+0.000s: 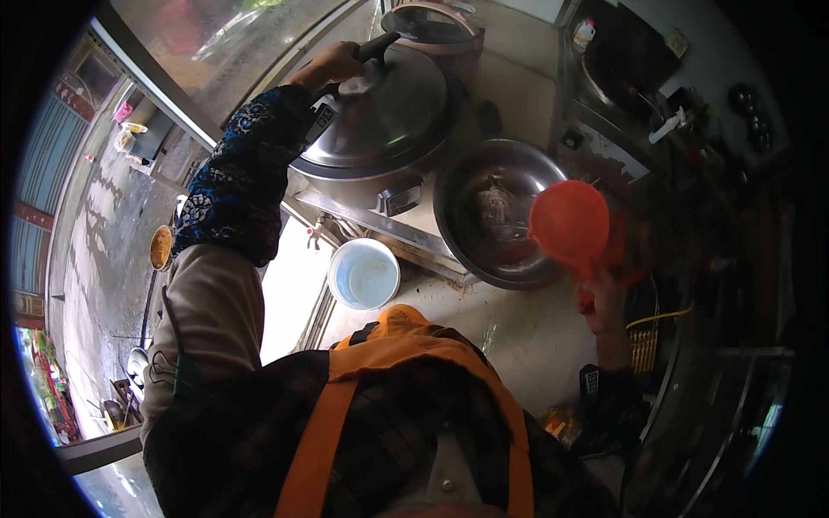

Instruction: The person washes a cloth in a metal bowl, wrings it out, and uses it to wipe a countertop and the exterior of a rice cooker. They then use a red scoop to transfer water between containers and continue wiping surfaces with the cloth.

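My left hand (331, 65) grips the black handle of a large rice cooker's metal lid (395, 103), which sits over the cooker body (350, 191); any gap under the lid cannot be made out. At the right, my right hand (599, 294) holds a red plastic ladle (570, 220) by its handle, the cup over the right rim of a wide stainless steel basin (456, 220). Some water and a pale cloth-like thing (495, 201) seem to lie in the basin. The ladle is slightly blurred, and its contents are unclear.
A white bucket (364, 275) stands on the floor below the counter edge (414, 230). Behind the large cooker is a smaller pinkish cooker (440, 39). A white bottle (584, 35) stands at the upper right. A window frame (155, 78) runs along the left, and a yellow basket (642, 349) is at the right.
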`<state>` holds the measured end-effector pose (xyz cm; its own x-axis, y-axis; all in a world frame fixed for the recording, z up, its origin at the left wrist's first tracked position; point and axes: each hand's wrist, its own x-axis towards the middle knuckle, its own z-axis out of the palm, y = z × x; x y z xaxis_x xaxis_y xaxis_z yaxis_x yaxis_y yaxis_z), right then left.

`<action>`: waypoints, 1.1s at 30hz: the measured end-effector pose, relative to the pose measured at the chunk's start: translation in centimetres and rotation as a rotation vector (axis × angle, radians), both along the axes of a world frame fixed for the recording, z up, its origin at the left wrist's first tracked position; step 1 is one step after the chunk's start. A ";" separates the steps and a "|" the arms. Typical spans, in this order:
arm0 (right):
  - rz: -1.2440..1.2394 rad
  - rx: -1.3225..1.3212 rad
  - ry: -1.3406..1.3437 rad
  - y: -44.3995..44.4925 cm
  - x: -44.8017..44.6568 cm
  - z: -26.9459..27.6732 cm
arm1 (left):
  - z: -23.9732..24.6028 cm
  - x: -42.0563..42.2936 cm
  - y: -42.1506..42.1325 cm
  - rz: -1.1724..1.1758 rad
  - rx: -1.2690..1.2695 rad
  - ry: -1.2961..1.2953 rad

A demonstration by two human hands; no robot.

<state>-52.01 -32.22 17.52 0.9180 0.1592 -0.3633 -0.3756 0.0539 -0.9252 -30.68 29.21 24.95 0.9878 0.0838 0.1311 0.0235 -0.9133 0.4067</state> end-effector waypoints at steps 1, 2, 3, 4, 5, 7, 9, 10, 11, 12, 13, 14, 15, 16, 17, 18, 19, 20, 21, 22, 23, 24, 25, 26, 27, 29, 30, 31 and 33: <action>-0.004 -0.028 -0.008 0.0 0.1 0.0 | 0.0 0.1 -0.1 -0.004 -0.048 0.026; -0.025 -0.066 -0.019 0.0 0.3 0.1 | -0.1 0.2 -0.2 -0.011 -0.013 0.039; -0.043 -0.103 -0.031 0.1 0.4 0.1 | -0.1 0.3 -0.2 -0.006 0.020 0.040; -0.045 -0.117 -0.050 0.1 0.6 0.2 | -0.2 0.4 -0.2 -0.010 0.035 0.036; -0.047 -0.131 -0.070 0.2 0.8 0.3 | -0.4 0.4 -0.1 -0.016 0.046 0.013; -0.055 -0.151 -0.090 0.4 1.1 0.6 | -0.6 0.4 0.2 -0.021 0.042 0.010; -0.115 -0.188 -0.073 0.6 1.5 0.7 | -0.9 0.5 0.4 -0.010 0.000 0.048; -0.085 -0.204 -0.118 0.6 1.7 0.7 | -1.0 0.5 0.4 -0.021 0.046 0.044; -0.099 -0.245 -0.138 0.6 1.9 0.7 | -1.1 0.5 0.4 -0.026 0.083 0.044; -0.109 -0.298 -0.152 0.5 2.1 0.7 | -1.0 0.3 0.3 -0.018 0.123 0.019; -0.111 -0.328 -0.186 0.4 2.4 0.6 | -0.9 0.0 0.3 -0.011 0.125 -0.061; -0.108 -0.370 -0.212 0.2 2.8 0.4 | -0.7 -0.4 0.3 0.007 0.131 -0.163; -0.101 -0.424 -0.241 0.1 3.1 0.2 | -0.7 -1.1 0.0 0.039 0.148 -0.199; -0.125 -0.509 -0.224 -0.2 3.4 -0.1 | 0.2 -1.9 0.3 0.056 0.266 -0.188; -0.134 -0.607 -0.210 -0.5 3.8 -0.5 | 0.2 -3.4 0.3 0.062 0.320 -0.391; -0.120 -0.692 -0.195 -0.5 4.3 -1.0 | 0.9 -5.0 0.4 0.000 0.293 -0.513; -0.129 -0.721 -0.280 -0.5 4.8 -1.5 | 1.6 -7.1 0.8 -0.046 0.275 -0.623; -0.123 -0.728 -0.357 -0.5 5.3 -1.9 | 1.2 -10.0 0.6 0.018 0.182 -0.650; -0.114 -0.730 -0.385 -0.4 5.2 -2.5 | 0.3 -12.9 -0.2 0.070 -0.197 -0.695; -0.044 -0.838 -0.540 -0.4 5.2 -2.9 | -0.5 -16.4 -0.5 0.051 -0.303 -0.703; 0.006 -0.932 -0.677 -0.5 5.1 -2.9 | -0.7 -19.4 -0.8 0.018 -0.406 -0.730; 0.044 -1.011 -0.774 -0.3 5.1 -3.1 | -1.9 -22.5 -1.3 0.064 -0.382 -0.739; 0.073 -1.090 -0.874 -0.3 5.0 -3.1 | -2.5 -26.5 -0.8 0.091 0.074 -0.732; 0.089 -1.158 -0.934 0.0 4.9 -3.3 | -3.8 -29.5 -1.1 0.132 0.079 -0.703; 0.103 -1.208 -1.045 0.2 4.9 -3.3 | -5.4 -32.1 -1.4 0.171 0.085 -0.675; 0.079 -1.242 -0.947 1.1 4.6 -3.8 | -8.8 -36.8 -1.2 0.327 -0.151 -0.463; 0.055 -1.295 -0.911 1.7 4.9 -4.0 | -10.7 -38.1 -0.8 0.410 -0.266 -0.387; 0.029 -1.352 -0.876 2.4 5.2 -4.3 | -12.5 -38.8 0.0 0.523 -0.373 -0.278; -0.011 -1.223 -0.937 3.0 3.9 -4.3 | -15.0 -40.2 0.8 0.583 -0.456 -0.187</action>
